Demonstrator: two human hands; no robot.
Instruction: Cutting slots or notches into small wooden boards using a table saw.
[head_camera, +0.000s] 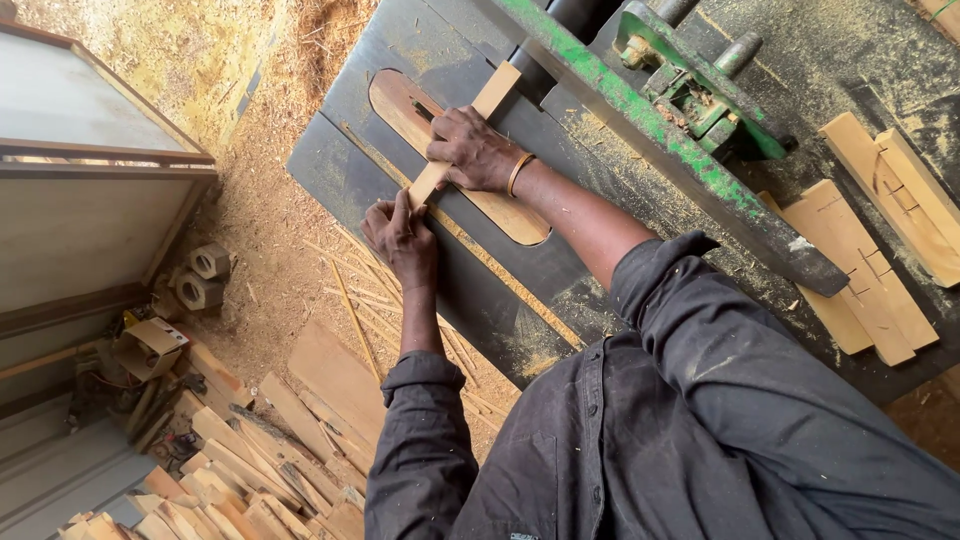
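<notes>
A narrow pale wooden strip (495, 95) lies on the dark saw table (350, 120), running across the long wooden insert plate (520, 222). My right hand (475, 150), with a bangle on its wrist, presses flat on the middle of the strip. At the strip's near end, by the table edge, my left hand (400, 235) grips it with the fingers pinched. The far end of the strip reaches toward the green fence (640, 110). Both arms wear dark sleeves.
Several notched wooden pieces (870, 270) lie on the table beyond the fence. A green metal mechanism (690, 80) sits beside the fence. Below the table, sawdust covers the floor (270, 250), with wood offcuts (280, 440) and two hollow blocks (200, 280). A grey panel (70, 200) stands at left.
</notes>
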